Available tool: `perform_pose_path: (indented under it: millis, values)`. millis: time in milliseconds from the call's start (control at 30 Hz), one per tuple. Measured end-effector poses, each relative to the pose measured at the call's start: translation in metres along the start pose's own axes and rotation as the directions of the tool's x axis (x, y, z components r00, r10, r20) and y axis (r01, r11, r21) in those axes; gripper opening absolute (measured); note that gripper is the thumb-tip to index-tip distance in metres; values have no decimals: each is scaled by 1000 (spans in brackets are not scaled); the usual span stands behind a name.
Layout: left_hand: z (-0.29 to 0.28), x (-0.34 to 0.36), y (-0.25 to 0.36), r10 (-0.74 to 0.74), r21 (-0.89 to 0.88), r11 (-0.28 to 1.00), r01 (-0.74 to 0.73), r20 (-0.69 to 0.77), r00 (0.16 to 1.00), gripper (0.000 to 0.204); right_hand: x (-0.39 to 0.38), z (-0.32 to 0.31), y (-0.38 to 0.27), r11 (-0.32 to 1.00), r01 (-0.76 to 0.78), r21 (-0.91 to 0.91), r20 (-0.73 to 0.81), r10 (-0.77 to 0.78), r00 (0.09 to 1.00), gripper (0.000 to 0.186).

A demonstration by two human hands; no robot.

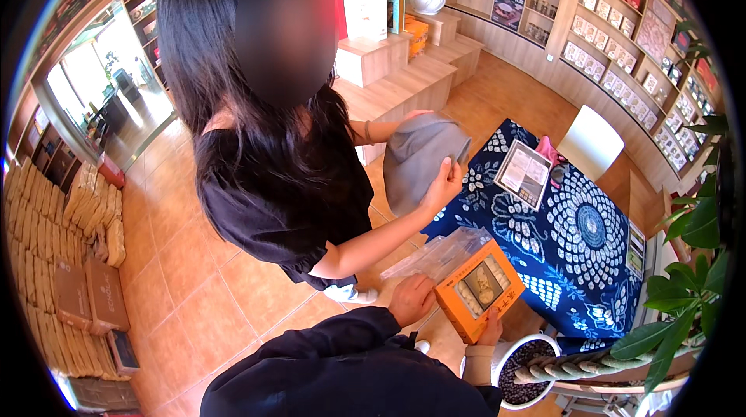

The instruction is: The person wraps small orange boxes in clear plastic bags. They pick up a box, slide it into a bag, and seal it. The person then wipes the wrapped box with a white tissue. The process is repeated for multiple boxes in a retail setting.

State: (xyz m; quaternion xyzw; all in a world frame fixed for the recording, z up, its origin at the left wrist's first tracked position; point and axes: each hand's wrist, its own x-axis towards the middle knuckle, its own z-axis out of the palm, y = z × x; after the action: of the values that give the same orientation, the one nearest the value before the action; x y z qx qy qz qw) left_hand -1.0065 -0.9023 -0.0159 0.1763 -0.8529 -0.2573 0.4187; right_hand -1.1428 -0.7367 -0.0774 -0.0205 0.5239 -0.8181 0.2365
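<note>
My left hand [412, 300] is closed on a clear plastic bag [439, 250], just left of an orange box [458, 312] with a window showing pale contents. My right hand [489, 328] grips that box at its lower right. Above, facing the blue patterned tablecloth [587, 269], a person in a black top [272, 199] holds a grey cloth [420, 153] in both hands. On the tablecloth lie a framed tray-like item [522, 172] and a pink object [548, 149].
A white pot [505, 362] with a leafy plant stands at lower right, a white chair [590, 133] behind the table. Wooden stepped displays [388, 83] and shelves [598, 36] stand behind. Stacked packages [47, 238] and brown cartons [101, 296] line the left.
</note>
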Motion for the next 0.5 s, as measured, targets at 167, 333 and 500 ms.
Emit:
perform_pose_path:
  millis: [167, 333, 500]
  values:
    - [6, -5, 1, -31, -54, 998, 35, 68, 997, 13, 6, -11, 6, 1000, -2, 10, -30, 3, 1000, 29]
    - [10, -6, 5, -13, -83, 996, 19, 78, 997, 14, 4, -4, -2, 998, -23, 56, -30, 24, 999, 28]
    - [22, -9, 4, -44, -119, 991, 54, 89, 995, 13, 6, -8, 3, 999, -34, -8, -130, 32, 991, 24]
